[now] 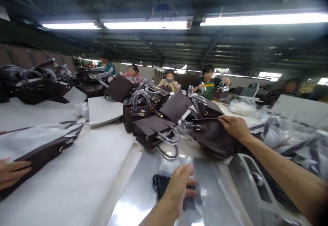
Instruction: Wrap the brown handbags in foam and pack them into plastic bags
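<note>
My right hand (pixel 234 127) pinches the top corner of a dark brown handbag (pixel 214 135), which lies tilted at the right of the pile. Lower down, my left hand (pixel 179 185) hovers with its fingers apart over a shiny clear plastic sheet (pixel 138 185), holding nothing. Beside and partly behind that hand is a black coiled item (pixel 161 182). Another brown bag (pixel 153 128) with plastic-wrapped handles lies just beyond the sheet, and an upright one (pixel 138 115) with a gold clasp stands behind it.
A co-worker's hand (pixel 12 173) rests on a dark bag (pixel 51 150) at the left edge. A grey plastic device (pixel 252 181) stands at the right. More bags (pixel 30 85) are heaped at the back left. Several people work across the table, one in a green top (pixel 208 87).
</note>
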Demonstrator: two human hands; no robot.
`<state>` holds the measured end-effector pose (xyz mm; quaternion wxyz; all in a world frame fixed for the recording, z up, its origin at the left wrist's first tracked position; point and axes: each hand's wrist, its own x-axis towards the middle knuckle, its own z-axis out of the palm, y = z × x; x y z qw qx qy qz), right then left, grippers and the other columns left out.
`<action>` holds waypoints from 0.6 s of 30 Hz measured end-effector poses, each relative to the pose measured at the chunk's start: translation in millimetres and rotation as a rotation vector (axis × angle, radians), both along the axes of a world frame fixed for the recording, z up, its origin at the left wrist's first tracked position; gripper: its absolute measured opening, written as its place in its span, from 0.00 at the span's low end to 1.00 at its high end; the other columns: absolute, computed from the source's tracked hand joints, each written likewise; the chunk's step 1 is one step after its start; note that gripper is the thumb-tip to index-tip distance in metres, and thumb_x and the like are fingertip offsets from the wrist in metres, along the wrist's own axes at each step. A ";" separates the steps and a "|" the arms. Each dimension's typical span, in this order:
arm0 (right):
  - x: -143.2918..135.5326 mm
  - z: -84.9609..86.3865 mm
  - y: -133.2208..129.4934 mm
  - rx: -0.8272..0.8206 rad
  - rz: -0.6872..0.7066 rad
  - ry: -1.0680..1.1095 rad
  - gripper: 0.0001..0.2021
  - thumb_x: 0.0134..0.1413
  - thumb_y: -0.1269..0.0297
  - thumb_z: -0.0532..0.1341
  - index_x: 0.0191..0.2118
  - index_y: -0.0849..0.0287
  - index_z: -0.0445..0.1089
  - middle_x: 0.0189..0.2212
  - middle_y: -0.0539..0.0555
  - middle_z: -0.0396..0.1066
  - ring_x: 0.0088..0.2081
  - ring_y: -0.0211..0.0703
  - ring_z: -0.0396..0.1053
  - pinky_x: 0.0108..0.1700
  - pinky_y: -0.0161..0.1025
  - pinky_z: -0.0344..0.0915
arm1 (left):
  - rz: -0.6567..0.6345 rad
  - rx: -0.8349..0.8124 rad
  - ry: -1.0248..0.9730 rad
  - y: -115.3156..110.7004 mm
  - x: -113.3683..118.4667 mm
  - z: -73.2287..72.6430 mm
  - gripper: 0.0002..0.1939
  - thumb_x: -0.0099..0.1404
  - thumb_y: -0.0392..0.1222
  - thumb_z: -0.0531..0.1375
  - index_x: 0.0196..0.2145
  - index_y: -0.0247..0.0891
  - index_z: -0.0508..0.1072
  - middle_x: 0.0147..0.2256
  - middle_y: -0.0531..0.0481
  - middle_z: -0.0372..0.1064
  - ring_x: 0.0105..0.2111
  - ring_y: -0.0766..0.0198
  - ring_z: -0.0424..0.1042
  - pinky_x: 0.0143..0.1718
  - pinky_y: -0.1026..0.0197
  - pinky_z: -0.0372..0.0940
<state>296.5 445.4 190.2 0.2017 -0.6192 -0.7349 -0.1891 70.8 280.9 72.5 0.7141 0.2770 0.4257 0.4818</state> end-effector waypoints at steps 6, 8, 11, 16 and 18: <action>-5.6 0.0 4.3 -0.028 0.130 0.019 0.16 0.52 0.59 0.53 0.44 0.56 0.71 0.35 0.53 0.75 0.37 0.47 0.71 0.39 0.38 0.64 | 0.032 -0.073 -0.158 80.6 45.9 -12.8 0.45 0.49 0.70 0.54 0.57 0.39 0.51 0.59 0.32 0.42 0.53 0.35 0.54 0.34 0.45 0.67; -6.1 -7.6 0.8 -0.072 0.132 0.058 0.19 0.52 0.55 0.53 0.45 0.58 0.70 0.35 0.55 0.75 0.37 0.50 0.72 0.39 0.41 0.66 | 0.027 -0.057 -0.245 97.4 63.6 -7.2 0.44 0.50 0.71 0.51 0.57 0.40 0.52 0.57 0.32 0.48 0.50 0.35 0.60 0.34 0.42 0.66; -3.3 -19.3 -10.7 -0.167 0.165 0.118 0.20 0.54 0.52 0.50 0.41 0.56 0.73 0.38 0.55 0.74 0.41 0.50 0.71 0.42 0.42 0.66 | 0.063 -0.025 -0.333 109.5 83.1 -2.4 0.38 0.55 0.68 0.49 0.57 0.44 0.51 0.52 0.36 0.59 0.43 0.42 0.68 0.36 0.40 0.65; -9.2 -20.3 -45.8 -0.186 0.169 0.202 0.22 0.53 0.51 0.49 0.44 0.59 0.72 0.39 0.56 0.74 0.43 0.53 0.70 0.44 0.44 0.66 | 0.179 0.031 -0.372 96.6 87.2 -1.8 0.29 0.61 0.60 0.48 0.57 0.47 0.52 0.55 0.41 0.58 0.47 0.49 0.67 0.41 0.44 0.64; -16.0 -14.3 -67.7 -0.124 0.155 0.237 0.23 0.51 0.50 0.50 0.45 0.59 0.71 0.38 0.57 0.74 0.42 0.55 0.71 0.42 0.46 0.67 | 0.211 0.076 -0.386 82.8 80.7 6.4 0.28 0.62 0.58 0.49 0.57 0.46 0.53 0.56 0.42 0.58 0.49 0.51 0.66 0.43 0.47 0.64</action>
